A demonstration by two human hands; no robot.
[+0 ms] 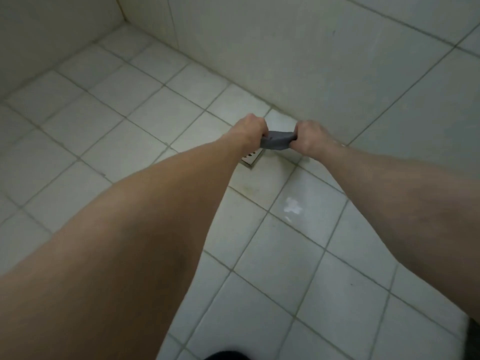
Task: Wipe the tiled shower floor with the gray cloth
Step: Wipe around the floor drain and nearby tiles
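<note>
- The left hand (253,128) is curled into a fist round one end of the gray cloth (278,142), knuckles facing away from the camera.
- The right hand (309,137) grips the other end of the cloth in the same way, fingers tucked under and thumb side toward the left hand.
- The gray cloth is bunched into a short, thick band between the two fists, and only its middle part shows.
- The cloth is held over the tiled shower floor (135,131), close to the foot of the wall (337,81); I cannot tell whether it touches the tiles.
- A square metal drain (252,159) sits in the floor just beside the left wrist, and the forearm covers part of it.
- Both bare forearms reach forward from the bottom of the view, the left one filling much of the lower left.
- A small white patch (292,206) lies on a tile nearer the camera than the hands, between the two arms.
- The floor tiles are pale squares with darker grout lines, and the tile near the drain looks stained.
- The wall tiles are larger and meet another wall in the corner at the upper left.
</note>
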